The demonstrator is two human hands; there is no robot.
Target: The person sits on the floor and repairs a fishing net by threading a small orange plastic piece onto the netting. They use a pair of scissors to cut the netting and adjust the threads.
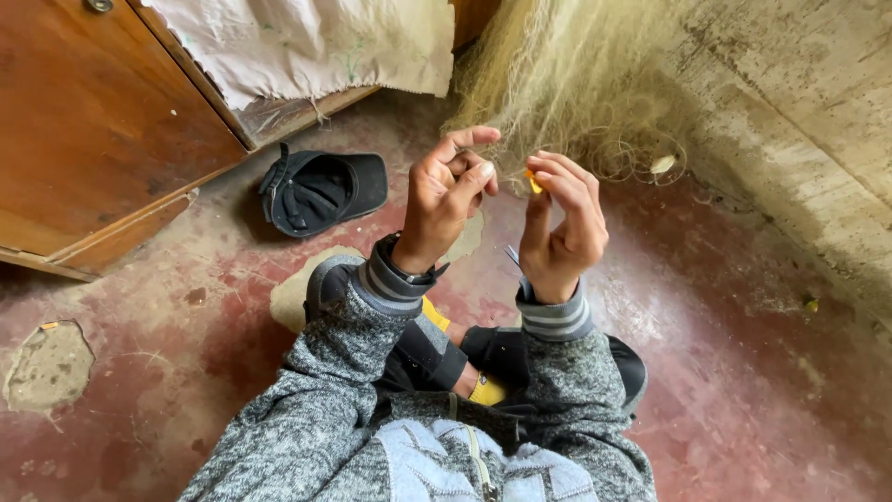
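Pinching small orange plastic piece [533,182] between right hand [560,226] fingertips, wrist raised, palm inward. Left hand [446,195] beside it, fingers curled, gripping thin pale thread, barely visible. Fine yellowish tangled fishing net [567,84] heaped behind hands against rough concrete wall [799,102]. Black fabric cap [321,191] on red floor [743,372].

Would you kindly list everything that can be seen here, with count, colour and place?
fishing net: one, pale yellowish, heaped against the wall ahead
small tool: one, orange, pinched in the right fingers
cap: one, black, on the floor left of the hands
cabinet: one, brown wood, upper left
cloth: one, white, draped over the cabinet top
floor: red, worn, with bare patches
wall: grey concrete, right
left hand: raised, fingers curled beside the net
right hand: raised, holding the small tool
sleeves: two, grey knit
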